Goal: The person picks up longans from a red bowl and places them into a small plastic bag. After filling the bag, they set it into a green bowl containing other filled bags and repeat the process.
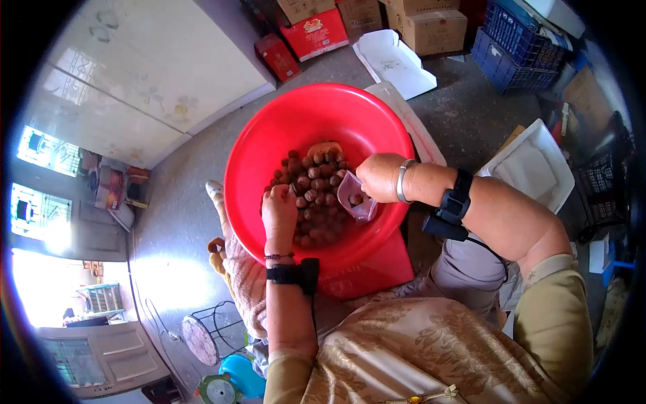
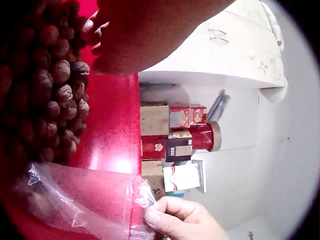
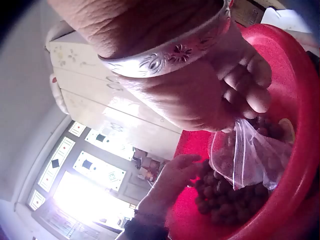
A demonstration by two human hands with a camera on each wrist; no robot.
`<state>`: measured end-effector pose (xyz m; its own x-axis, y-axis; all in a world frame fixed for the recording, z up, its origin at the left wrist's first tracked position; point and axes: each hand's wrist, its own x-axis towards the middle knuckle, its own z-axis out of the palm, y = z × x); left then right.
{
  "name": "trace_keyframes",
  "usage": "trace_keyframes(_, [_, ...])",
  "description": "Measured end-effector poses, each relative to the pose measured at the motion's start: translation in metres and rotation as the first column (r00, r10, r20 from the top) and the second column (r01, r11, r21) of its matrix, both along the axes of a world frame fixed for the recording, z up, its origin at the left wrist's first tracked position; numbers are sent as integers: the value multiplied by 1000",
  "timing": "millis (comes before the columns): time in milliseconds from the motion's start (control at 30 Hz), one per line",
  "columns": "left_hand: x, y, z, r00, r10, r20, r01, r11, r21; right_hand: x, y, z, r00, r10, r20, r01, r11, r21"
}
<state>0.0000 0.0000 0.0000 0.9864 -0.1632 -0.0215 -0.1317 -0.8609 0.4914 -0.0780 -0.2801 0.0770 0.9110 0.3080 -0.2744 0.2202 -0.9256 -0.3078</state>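
Observation:
A heap of walnuts (image 1: 316,195) lies in a large red plastic basin (image 1: 262,141). My right hand (image 1: 380,176) pinches the rim of a clear plastic bag (image 2: 95,195) on the basin's right side. The bag's mouth faces the heap, and a walnut (image 1: 356,199) shows inside it. At the heap's left edge is my left hand (image 1: 279,212), its fingers bent toward the walnuts. In the left wrist view its fingertips (image 2: 97,30) appear near the pile; I cannot tell whether they hold a walnut.
A tan curved object (image 1: 326,149) sits at the far side of the heap. Beyond the basin are a white foam tray (image 1: 393,64), cardboard boxes (image 1: 434,32) and blue crates (image 1: 515,50). A white cabinet (image 1: 155,67) stands left; a wire-legged stool (image 1: 200,340) is at lower left.

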Motion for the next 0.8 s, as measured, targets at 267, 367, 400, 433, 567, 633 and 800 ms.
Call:
trace_keyframes(267, [10,-12,-18,994,-48,97,39,994,97,2,3,1,1000,-16,-16,16,1000,-23])
trace_keyframes(367, [11,-14,-19,996,-7,93,-6,991,134,0,2,1,999,-49,-24,49,998,25])
trace_keyframes(400, [12,-15,-19,996,24,87,-35,991,127,1,2,-1,999,-50,-21,51,998,23])
trace_keyframes(433, [13,-15,-19,996,22,89,-33,992,126,3,3,-3,998,-50,-23,51,999,17])
trace_keyframes(567, [22,-5,-33,995,89,34,-84,989,-125,-1,0,-2,998,-56,18,54,993,101])
trace_keyframes(633, [21,-5,-29,996,80,-43,-90,937,-337,0,2,-6,999,-42,21,40,994,98])
trace_keyframes(800, [4,-18,9,910,-223,-349,-266,329,-906,5,1,-12,993,95,68,-96,995,0])
